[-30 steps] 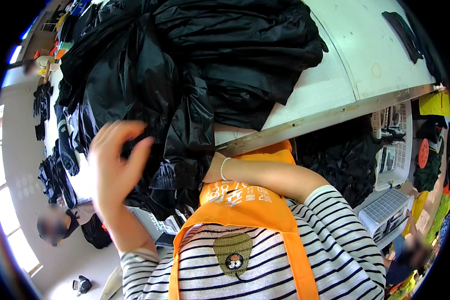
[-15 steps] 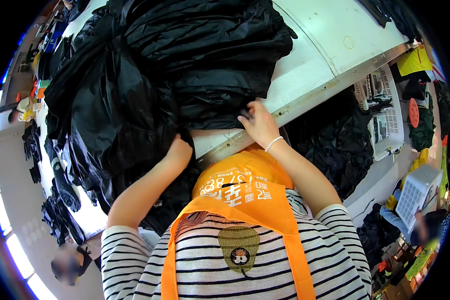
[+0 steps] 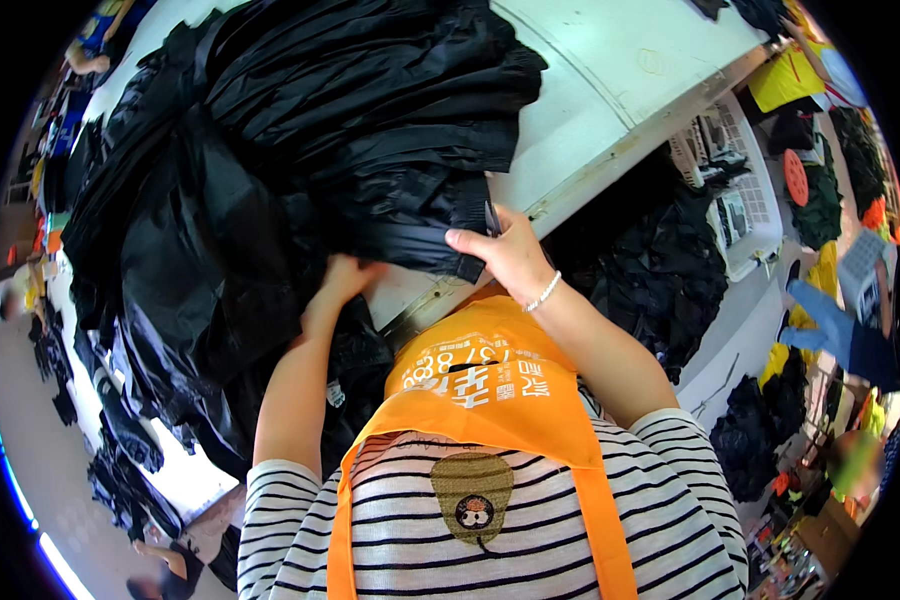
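Note:
Thin, glossy black garments (image 3: 370,110) lie heaped and gathered in folds on the white table. At the heap's near right edge, my right hand (image 3: 508,255) is closed on the ribbed, elastic-looking end of a black garment (image 3: 410,245), thumb on top and fingers behind the fabric. My left hand (image 3: 342,282) is at the same garment's near edge, closed on the cloth, its fingers partly hidden by folds. Black fabric hangs over the table edge beside my left forearm.
The white table (image 3: 580,110) has a raised edge running diagonally. Below it, to the right, lie dark garments (image 3: 660,270) and a white plastic basket (image 3: 755,215). A person (image 3: 850,340) stands at the far right near a grey crate (image 3: 863,262). More black garments (image 3: 120,420) lie at the left.
My right hand now holds the garment's end pulled out flatter, with its ribbed band showing. My left hand has shifted slightly left and up. The view has turned a little.

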Available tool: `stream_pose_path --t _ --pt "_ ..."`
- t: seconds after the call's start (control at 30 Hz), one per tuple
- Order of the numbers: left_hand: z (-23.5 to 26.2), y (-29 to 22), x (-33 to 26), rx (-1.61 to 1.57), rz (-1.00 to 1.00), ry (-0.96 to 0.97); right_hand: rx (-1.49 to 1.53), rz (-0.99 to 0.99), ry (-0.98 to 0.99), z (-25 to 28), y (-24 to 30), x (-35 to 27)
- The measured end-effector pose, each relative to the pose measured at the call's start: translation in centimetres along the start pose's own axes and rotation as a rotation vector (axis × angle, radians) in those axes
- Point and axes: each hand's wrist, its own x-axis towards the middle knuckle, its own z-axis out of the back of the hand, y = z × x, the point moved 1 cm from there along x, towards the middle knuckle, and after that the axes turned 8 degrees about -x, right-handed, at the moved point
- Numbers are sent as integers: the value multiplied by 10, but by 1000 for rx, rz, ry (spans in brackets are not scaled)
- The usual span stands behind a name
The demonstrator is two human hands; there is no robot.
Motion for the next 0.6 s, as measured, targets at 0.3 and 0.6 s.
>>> stream_pose_path --t 0.3,0.6 --pt "-2 9 0 23 -62 -95 -714 194 -91 59 -46 0" --pt "72 -186 -36 -363 -311 -202 -1021 237 -55 27 -68 -14"
